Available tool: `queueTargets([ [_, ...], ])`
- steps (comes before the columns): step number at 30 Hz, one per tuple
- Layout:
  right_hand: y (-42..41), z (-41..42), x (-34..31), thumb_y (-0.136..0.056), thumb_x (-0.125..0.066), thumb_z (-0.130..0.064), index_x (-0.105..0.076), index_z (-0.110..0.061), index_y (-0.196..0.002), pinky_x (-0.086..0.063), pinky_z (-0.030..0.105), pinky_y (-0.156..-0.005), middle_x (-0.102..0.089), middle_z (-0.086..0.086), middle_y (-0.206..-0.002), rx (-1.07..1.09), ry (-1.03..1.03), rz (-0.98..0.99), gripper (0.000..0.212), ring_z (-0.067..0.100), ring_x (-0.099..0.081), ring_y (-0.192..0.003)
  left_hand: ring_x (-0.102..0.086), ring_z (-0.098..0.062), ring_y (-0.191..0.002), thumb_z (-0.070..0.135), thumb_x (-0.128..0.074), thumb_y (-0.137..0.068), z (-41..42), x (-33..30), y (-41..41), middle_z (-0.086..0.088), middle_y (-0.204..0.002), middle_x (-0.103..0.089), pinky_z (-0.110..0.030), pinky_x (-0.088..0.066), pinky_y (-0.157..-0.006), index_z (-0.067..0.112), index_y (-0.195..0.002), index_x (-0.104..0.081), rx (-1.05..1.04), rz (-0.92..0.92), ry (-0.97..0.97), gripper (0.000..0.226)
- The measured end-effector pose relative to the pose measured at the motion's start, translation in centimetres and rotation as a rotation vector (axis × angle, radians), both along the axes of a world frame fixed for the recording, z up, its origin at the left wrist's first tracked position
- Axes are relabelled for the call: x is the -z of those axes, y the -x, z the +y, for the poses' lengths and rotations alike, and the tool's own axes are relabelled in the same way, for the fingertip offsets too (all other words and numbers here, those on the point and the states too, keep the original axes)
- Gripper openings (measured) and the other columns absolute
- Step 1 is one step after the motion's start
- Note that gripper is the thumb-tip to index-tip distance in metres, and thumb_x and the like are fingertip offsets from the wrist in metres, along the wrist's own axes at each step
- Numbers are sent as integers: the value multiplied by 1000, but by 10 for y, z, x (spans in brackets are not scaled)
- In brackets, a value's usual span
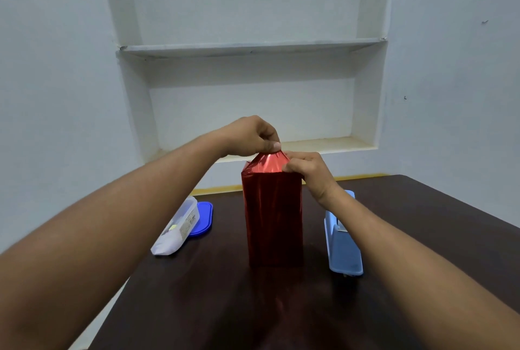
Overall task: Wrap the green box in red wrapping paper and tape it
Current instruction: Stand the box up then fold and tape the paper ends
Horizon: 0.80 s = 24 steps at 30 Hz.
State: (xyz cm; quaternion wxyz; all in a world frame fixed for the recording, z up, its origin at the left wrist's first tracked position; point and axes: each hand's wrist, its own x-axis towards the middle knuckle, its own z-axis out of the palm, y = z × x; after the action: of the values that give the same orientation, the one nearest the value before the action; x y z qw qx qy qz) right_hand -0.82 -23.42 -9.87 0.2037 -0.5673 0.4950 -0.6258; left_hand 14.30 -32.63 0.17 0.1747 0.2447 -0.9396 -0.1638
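Observation:
A tall box stands upright in the middle of the dark table, fully covered in shiny red wrapping paper (273, 217); no green shows. At its top the paper is folded into a sloping flap. My left hand (253, 135) pinches the flap's upper edge from above. My right hand (309, 172) grips the paper at the top right corner, fingers curled over the fold. A light blue tape dispenser (342, 242) lies just right of the box, partly behind my right forearm.
A clear plastic container (177, 228) lies tilted at the left with its blue lid (202, 218) beside it. The dark wooden table (225, 307) runs towards me. Behind it is a white wall with recessed shelves (250, 48).

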Motion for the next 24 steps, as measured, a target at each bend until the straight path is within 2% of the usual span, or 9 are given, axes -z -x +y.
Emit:
queueTargets([
  [3,0,0,0,-74,-63,-22,-47,-24,-43,-26,31,-60,-39,-7,-54,22,-5,-14,35,11,-35,-57,-66,-21,-92,31,-70,-100,0,10,4,6,-90,-71,-39,-54,-93,26,-92,-72,-35,42,78,9],
  [6,1,0,1,-75,-65,-24,-47,-21,-49,-27,34,-61,-40,0,-60,13,5,-46,32,15,-36,-62,-69,-26,-103,33,-72,-98,-8,16,4,-9,-117,-74,-45,-54,-97,19,-99,-74,-40,108,15,14],
  [8,2,-1,1,-75,-66,-25,-52,-14,-55,-29,34,-64,-43,5,-63,11,12,-67,27,20,-39,-66,-70,-27,-109,32,-74,-97,-14,19,4,-5,-126,-72,-45,-55,-97,16,-104,-75,-28,159,-60,17],
  [10,3,-2,1,-74,-67,-28,-57,-9,-56,-32,35,-69,-47,6,-64,26,7,-64,28,21,-43,-68,-69,-29,-112,31,-76,-96,-16,21,5,0,-127,-70,-45,-57,-94,16,-102,-75,-17,187,-95,15],
  [14,2,-3,0,-75,-65,-31,-57,-24,-44,-31,35,-70,-47,-6,-56,102,-24,-26,33,14,-43,-63,-68,-33,-104,25,-78,-93,-19,21,7,-3,-120,-69,-57,-61,-85,12,-91,-77,4,208,-93,13],
  [18,-2,-5,0,-76,-64,-35,-58,-22,-47,-36,36,-70,-51,1,-60,169,-34,-11,32,17,-47,-65,-68,-24,-108,25,-82,-90,-21,23,11,7,-123,-61,-49,-64,-77,13,-91,-79,-30,223,-34,12],
  [21,-3,-6,1,-77,-61,-34,-59,-20,-50,-37,38,-69,-54,1,-60,209,-40,13,30,19,-49,-64,-62,-12,-96,25,-82,-89,-22,26,15,6,-124,-63,-29,-49,-80,19,-84,-78,-45,225,42,8],
  [23,-4,-7,2,-77,-60,-32,-80,-28,-76,-50,38,-81,-74,-8,-79,203,-48,13,20,17,-67,-82,-57,-10,-96,23,-82,-89,-22,27,15,7,-119,-62,-25,-42,-85,22,-82,-77,-51,217,93,9],
  [24,-3,-9,3,-77,-60,-32,-82,-36,-95,-53,37,-92,-78,-12,-94,189,-57,13,29,12,-70,-98,-57,-10,-99,22,-81,-90,-22,29,15,9,-116,-61,-24,-42,-87,22,-82,-76,-56,211,117,9],
])
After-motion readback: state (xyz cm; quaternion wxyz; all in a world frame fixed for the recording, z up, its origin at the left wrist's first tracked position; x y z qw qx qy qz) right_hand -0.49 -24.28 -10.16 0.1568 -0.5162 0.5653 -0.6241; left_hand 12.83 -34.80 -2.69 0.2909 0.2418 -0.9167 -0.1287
